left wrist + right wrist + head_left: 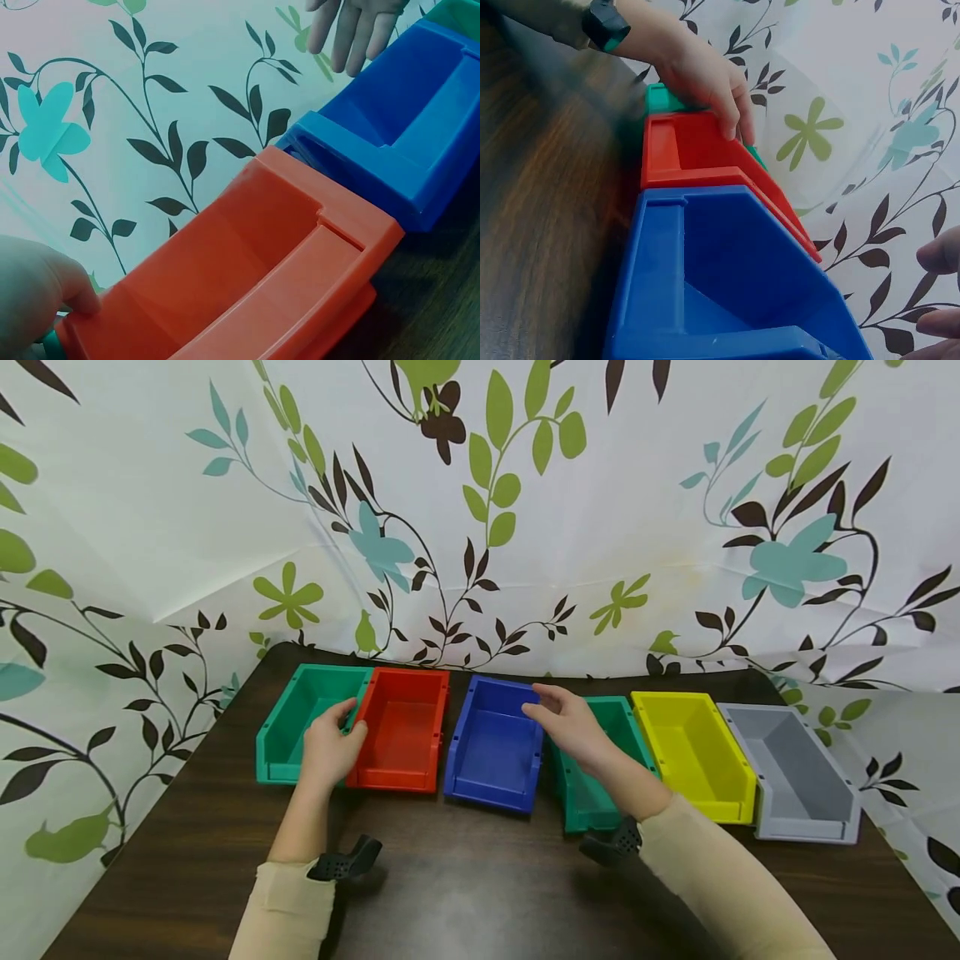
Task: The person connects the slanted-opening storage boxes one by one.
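In the head view my left hand (330, 747) is over the adjoining walls of a green bin (279, 768) and a red bin (397, 777). Its thumb (79, 292) is close to the red bin's rim in the left wrist view, with a gap between thumb and fingers. My right hand (573, 727) hovers, fingers loosely bent and holding nothing, between a blue bin (491, 752) and a second green bin (592, 802). From the right wrist, its fingertips (941, 251) show off to the side of the blue bin.
A yellow bin (693, 760) and a grey bin (798, 777) continue the row on the right. All the bins stand on a dark wooden table (465, 877). Behind it hangs a white sheet (600, 510) printed with leaves and flowers.
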